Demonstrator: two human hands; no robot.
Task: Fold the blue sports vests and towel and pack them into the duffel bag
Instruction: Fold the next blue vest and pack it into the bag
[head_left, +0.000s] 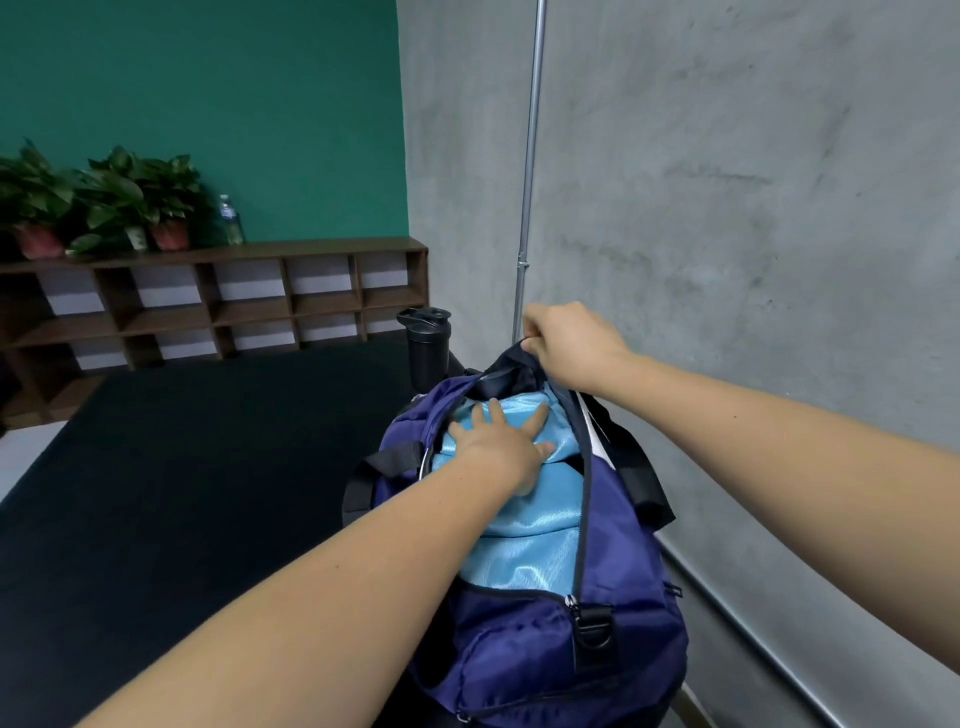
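A navy duffel bag (524, 639) lies lengthwise in front of me with its top zip open. Light blue shiny fabric (524, 540), the folded vests, fills the opening; no towel can be told apart. My left hand (498, 441) lies flat on the blue fabric near the bag's far end, fingers spread and pressing down. My right hand (571, 345) grips the bag's far end, lifting the dark fabric by the zip there. The bag's black straps (644, 483) hang to either side.
A black shaker bottle (426, 345) stands just beyond the bag on the dark surface (197, 493). A metal pole (530, 171) rises behind it along the grey wall. A low wooden shelf (218, 306) with potted plants and a water bottle stands at the back left.
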